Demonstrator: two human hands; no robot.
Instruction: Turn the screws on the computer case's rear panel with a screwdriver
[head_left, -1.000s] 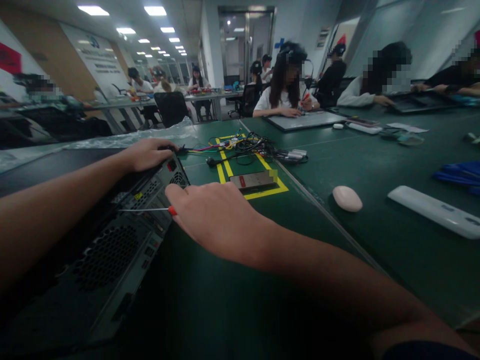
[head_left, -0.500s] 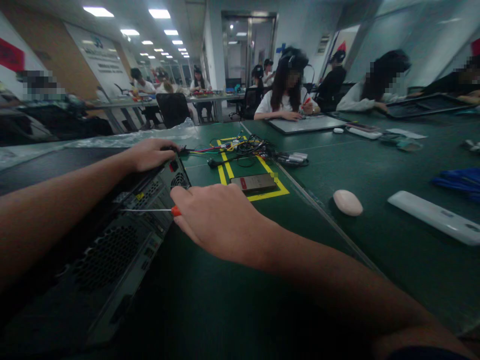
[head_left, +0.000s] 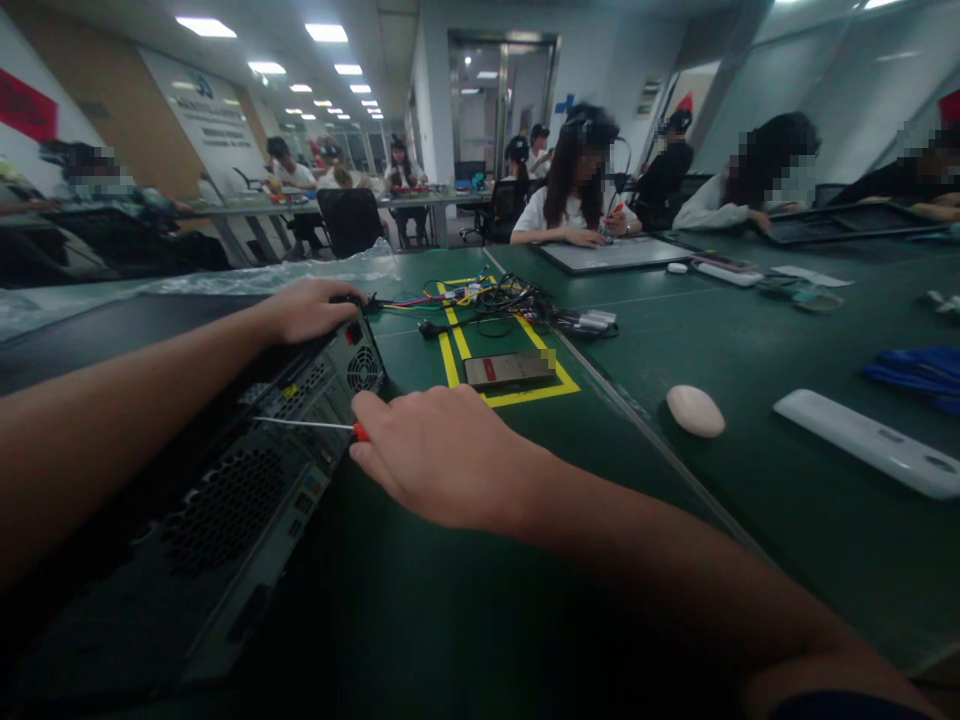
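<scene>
A black desktop computer case (head_left: 229, 590) lies at the left, its back panel with vent grilles and ports turned toward my right hand (head_left: 457, 455). That hand is closed around the red handle of a screwdriver (head_left: 315, 424). The thin metal shaft points left across the back panel, its tip near the panel's upper edge; whether it sits in a screw I cannot tell. My left hand (head_left: 311, 308) lies over the far top corner of the case, fingers bent over the edge and gripping it.
Beyond the case lie a tangle of cables (head_left: 517, 297) and a phone-sized flat box (head_left: 510, 368) inside yellow tape (head_left: 532, 394). A pale mouse (head_left: 696, 411) and a long white device (head_left: 862, 440) lie at the right. Across the table a person works at a flat panel (head_left: 611, 252).
The view has shifted slightly. The screwdriver's shaft now slopes a little, with its handle end lower. Both hands keep their hold.
</scene>
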